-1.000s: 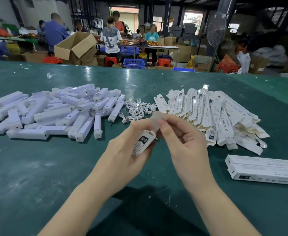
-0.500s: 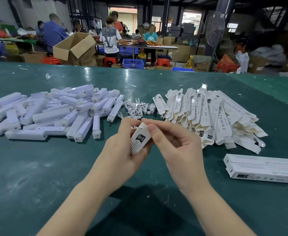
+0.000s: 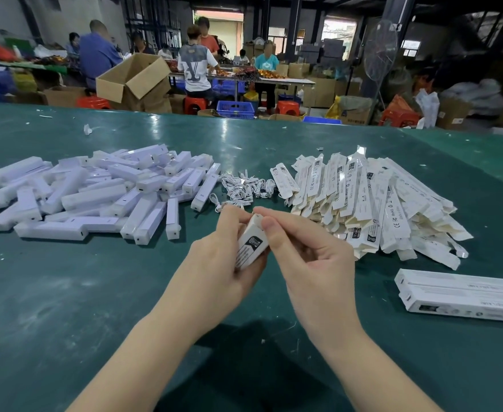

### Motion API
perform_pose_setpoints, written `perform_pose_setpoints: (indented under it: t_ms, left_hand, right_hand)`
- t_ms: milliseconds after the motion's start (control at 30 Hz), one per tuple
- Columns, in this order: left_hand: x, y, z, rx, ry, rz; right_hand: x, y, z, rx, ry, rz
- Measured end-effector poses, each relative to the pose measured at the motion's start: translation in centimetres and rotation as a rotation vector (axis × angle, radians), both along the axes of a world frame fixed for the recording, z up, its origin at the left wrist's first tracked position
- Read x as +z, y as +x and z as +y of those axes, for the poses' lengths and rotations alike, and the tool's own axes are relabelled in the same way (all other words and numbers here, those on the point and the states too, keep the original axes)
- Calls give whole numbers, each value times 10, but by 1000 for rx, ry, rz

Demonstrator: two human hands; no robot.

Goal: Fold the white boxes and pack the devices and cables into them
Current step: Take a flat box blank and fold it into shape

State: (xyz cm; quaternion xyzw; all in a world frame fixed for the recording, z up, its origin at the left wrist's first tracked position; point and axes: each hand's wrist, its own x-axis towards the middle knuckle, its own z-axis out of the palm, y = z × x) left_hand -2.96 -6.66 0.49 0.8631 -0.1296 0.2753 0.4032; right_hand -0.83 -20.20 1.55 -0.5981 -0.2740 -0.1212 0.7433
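Observation:
My left hand (image 3: 214, 263) grips a white box (image 3: 251, 243) with black print, held upright above the green table (image 3: 66, 307). My right hand (image 3: 312, 263) pinches the box's top end with thumb and forefinger. Most of the box is hidden behind my left fingers. A heap of white devices (image 3: 95, 191) lies at the left. Small coiled white cables (image 3: 244, 188) sit in the middle. Flat unfolded white boxes (image 3: 363, 200) are piled at the right.
Folded white boxes (image 3: 464, 295) lie side by side at the right edge. Small paper scraps (image 3: 87, 129) dot the far table. Beyond the table's far edge stand an open cardboard carton (image 3: 131, 78), stools, crates and several people at other tables.
The box's open top flap has been pushed down. Both hands drew slightly closer together and my right thumb and forefinger now sit on the box's top end.

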Motion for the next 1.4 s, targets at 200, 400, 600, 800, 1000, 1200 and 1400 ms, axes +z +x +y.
perform_pose_setpoints:
  t_ms: [200,400,600,800,1000,1200,1400]
  left_hand:
    - [1,0,1,-4,6,-13]
    - [3,0,4,-32,3,-3]
    - [3,1,5,-19,-7,22]
    - [2,2,4,-18,-8,12]
    - [2,1,2,-13,3,4]
    - [1,0,3,-30,16,-13]
    - [0,0,7,-53,7,-45]
  right_hand:
    - [3,1,1,53,19,62]
    - [3,0,4,128,125,172]
    - [4,5,2,189,127,246]
    - [5,3,3,164,122,219]
    - [4,-2,5,123,151,192]
    - [2,-5,7,98,136,145]
    - [-5,-6,9,13,41,22]
